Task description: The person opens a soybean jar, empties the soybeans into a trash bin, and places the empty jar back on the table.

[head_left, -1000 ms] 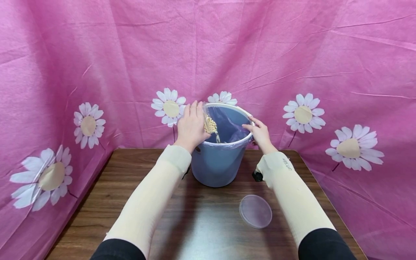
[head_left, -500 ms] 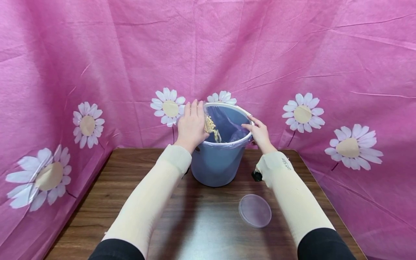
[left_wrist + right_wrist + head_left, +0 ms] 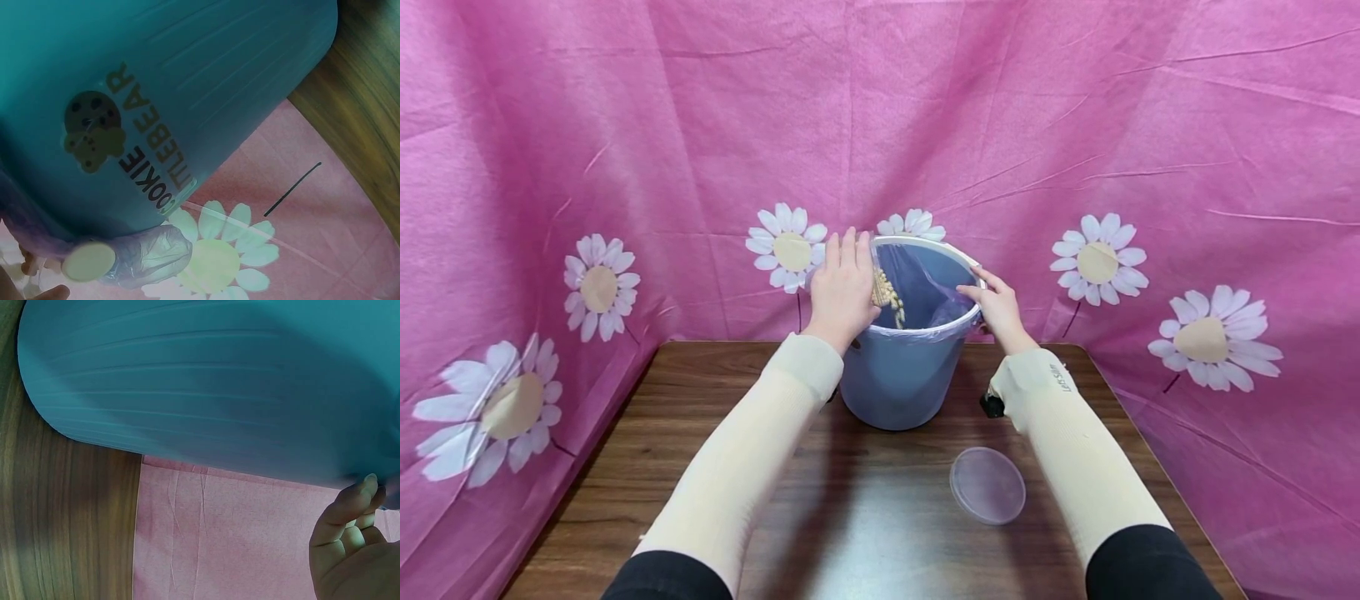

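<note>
A blue trash can (image 3: pixel 895 379) stands upright on the table, its white rim lined with a thin purple trash bag (image 3: pixel 951 312). At the left of the rim, my left hand (image 3: pixel 841 292) holds a clear plastic tub (image 3: pixel 874 260) tipped over on its side. Pale yellow kernels (image 3: pixel 884 289) show in the tub's mouth and spill down into the can. Much of the tub is hidden behind that hand. My right hand (image 3: pixel 997 310) grips the rim on the right, thumb inside over the bag, other fingers outside. In the right wrist view, curled fingers (image 3: pixel 350 515) meet the can's edge.
A round translucent lid (image 3: pixel 988 486) lies flat on the wooden table (image 3: pixel 715 467), in front of the can and to its right. Pink cloth (image 3: pixel 1000 125) with printed daisies hangs close behind the table and along both sides.
Kernels keep falling from the tipped tub into the can, and the heap in its mouth has shifted and shrunk a little. Both hands stay nearly where they were.
</note>
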The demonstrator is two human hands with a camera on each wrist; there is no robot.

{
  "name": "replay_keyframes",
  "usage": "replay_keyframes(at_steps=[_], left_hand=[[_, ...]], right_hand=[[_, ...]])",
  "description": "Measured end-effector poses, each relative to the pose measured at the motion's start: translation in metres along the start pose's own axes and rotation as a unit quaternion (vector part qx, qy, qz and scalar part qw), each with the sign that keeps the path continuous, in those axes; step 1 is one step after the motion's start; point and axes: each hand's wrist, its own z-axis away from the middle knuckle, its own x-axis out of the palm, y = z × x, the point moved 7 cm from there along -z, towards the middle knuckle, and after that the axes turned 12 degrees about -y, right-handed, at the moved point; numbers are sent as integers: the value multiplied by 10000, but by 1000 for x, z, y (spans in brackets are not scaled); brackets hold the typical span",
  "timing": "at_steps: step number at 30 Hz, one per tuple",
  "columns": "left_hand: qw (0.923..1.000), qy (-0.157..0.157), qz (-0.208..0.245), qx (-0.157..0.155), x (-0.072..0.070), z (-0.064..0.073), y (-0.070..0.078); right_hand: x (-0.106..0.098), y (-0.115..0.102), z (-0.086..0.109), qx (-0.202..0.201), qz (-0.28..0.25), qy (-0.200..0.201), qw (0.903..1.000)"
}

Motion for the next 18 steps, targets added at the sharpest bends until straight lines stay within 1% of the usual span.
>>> replay_keyframes(at_steps=[12, 18], left_hand=[[9999, 64, -71, 74, -1, -2, -2], [9999, 15, -26, 110, -1, -3, -3]], right_hand=[[2, -1, -1, 69, -29, 33, 10000], [4, -1, -2, 91, -71, 33, 9999]])
